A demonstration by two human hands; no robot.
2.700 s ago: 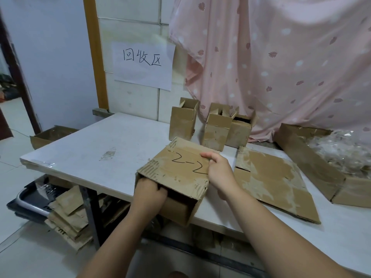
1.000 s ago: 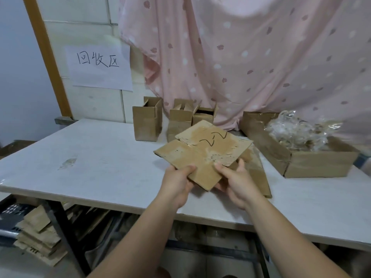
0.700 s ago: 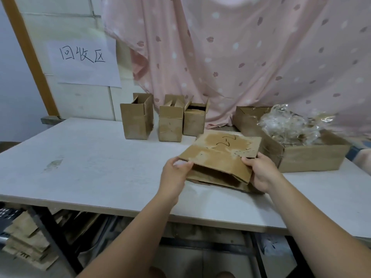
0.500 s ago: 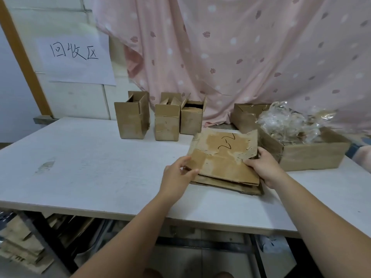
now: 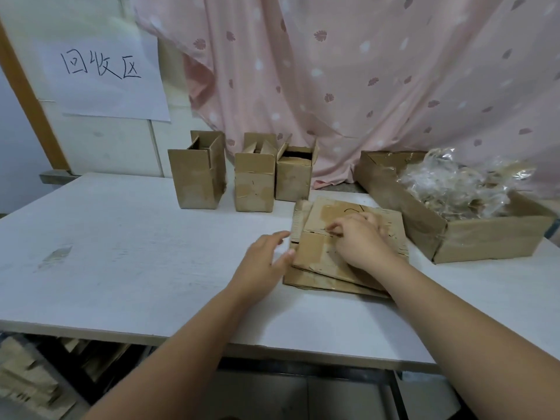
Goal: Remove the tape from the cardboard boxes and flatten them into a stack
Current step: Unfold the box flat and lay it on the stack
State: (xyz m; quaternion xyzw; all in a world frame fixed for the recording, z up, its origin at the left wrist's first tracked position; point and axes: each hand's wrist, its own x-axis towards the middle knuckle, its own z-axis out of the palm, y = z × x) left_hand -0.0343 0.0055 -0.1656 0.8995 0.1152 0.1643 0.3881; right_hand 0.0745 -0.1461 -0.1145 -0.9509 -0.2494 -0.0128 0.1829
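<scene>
I've set the flattened box (image 5: 312, 253) down on the stack (image 5: 318, 281). My right hand (image 5: 360, 237) presses it with fingers loosely bent, and my left hand (image 5: 263, 262), fingers straight, touches its edge.

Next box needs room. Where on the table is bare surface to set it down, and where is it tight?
Widest bare patch: the table, left half, bounded by the three upright boxes behind and the left hand and flattened stack on its right. A narrower strip fronts the tape-scrap box. Crowded: between stack, upright boxes and that box.

Recycling area: wall sign (image 5: 104, 75), worn cardboard boxes (image 5: 197, 177).
</scene>
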